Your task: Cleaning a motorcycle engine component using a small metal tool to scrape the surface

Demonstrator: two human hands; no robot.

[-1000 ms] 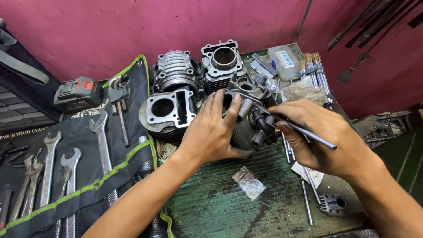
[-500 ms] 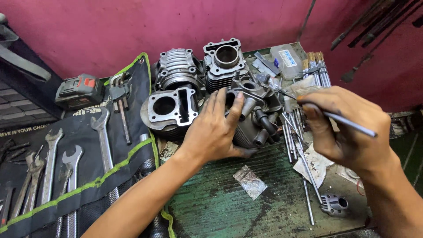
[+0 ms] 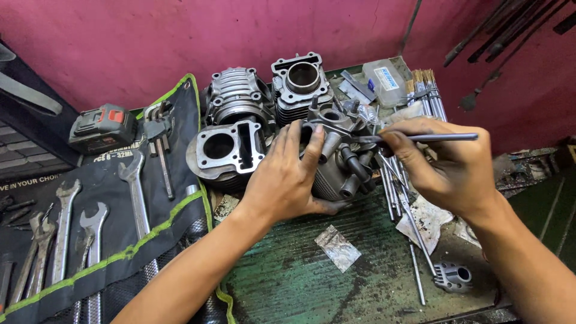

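Leftmost, on the dark tool roll (image 3: 90, 264), we see open-ended spanners (image 3: 135, 198) tucked in its pockets and a cordless tool battery (image 3: 99, 127) above them. Next come three finned engine cylinders (image 3: 228, 153) standing close together on the green worktop (image 3: 288, 282). Our left hand (image 3: 288, 180) lies spread over the grey cylinder head (image 3: 342, 162), its grip loose, fingers flat and steadying, not clenched. That casting looks heavy, rigid and oily, so we judge the broad body safer to hold than its stubby ports. Our right hand (image 3: 450, 168) pinches a thin metal rod (image 3: 420, 138), tip at the head. Behind it, a clear plastic box (image 3: 387, 78) holds contents we cannot make out.
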